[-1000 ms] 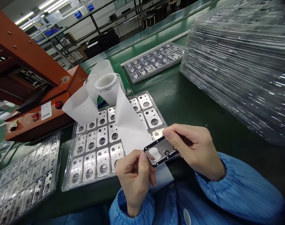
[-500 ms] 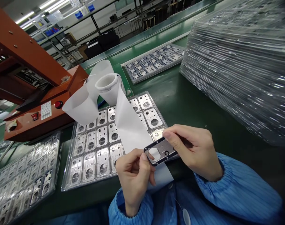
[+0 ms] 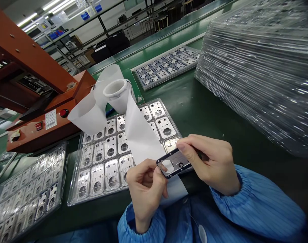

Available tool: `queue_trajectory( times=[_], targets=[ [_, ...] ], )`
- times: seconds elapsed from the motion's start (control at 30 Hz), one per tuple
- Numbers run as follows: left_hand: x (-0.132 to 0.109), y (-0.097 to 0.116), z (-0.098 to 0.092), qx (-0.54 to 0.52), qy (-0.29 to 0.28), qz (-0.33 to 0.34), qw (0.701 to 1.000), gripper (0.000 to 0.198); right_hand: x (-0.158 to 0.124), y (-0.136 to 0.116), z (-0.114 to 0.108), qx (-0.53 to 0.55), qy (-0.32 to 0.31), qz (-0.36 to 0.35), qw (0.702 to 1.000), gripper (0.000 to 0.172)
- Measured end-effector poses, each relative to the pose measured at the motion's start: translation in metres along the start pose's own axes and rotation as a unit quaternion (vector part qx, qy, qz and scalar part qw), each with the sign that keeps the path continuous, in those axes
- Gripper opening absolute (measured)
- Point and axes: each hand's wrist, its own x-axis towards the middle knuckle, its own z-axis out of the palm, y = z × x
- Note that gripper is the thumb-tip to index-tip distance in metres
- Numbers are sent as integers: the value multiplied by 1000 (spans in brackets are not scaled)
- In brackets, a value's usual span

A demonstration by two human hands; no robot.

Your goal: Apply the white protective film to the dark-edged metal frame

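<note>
A small metal plate [image 3: 174,161] with a dark border, a large round-cornered opening and a smaller ring is held up between my hands. My left hand [image 3: 147,185] pinches its left end between thumb and fingers. At the upper right end, my right hand [image 3: 208,160] grips it and hides that corner. Behind and below hangs a strip of white backing film [image 3: 144,138], running down from a roll [image 3: 116,92]. The film lies over a clear tray [image 3: 98,180] filled with rows of silver metal plates. One plate in the tray, close to my right fingers, looks yellowish.
An orange-red press machine [image 3: 50,111] stands at the left. Another tray of plates [image 3: 29,192] lies in front of it. Farther back is a tray of dark-bordered plates [image 3: 166,65]. A tall stack of clear plastic trays [image 3: 257,74] rises at the right on the green table [image 3: 191,108].
Almost nothing differs. Both hands and the held plate have shifted very slightly to the right; the grip looks the same.
</note>
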Motion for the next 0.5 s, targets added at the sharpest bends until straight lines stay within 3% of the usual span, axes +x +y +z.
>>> queue_trajectory(
  times=[0.17,0.3,0.5],
  targets=[
    [2,-5,-5,-17,-17,10,1000,19,1,1,0,-2,1,-3,1000,18],
    [4,-10,-10,-18,-64,29,997,17,2,1,0,-3,2,-8,1000,18],
    [0,-4,-2,-20,7,0,1000,16,2,2,1,4,11,-20,1000,18]
  ],
)
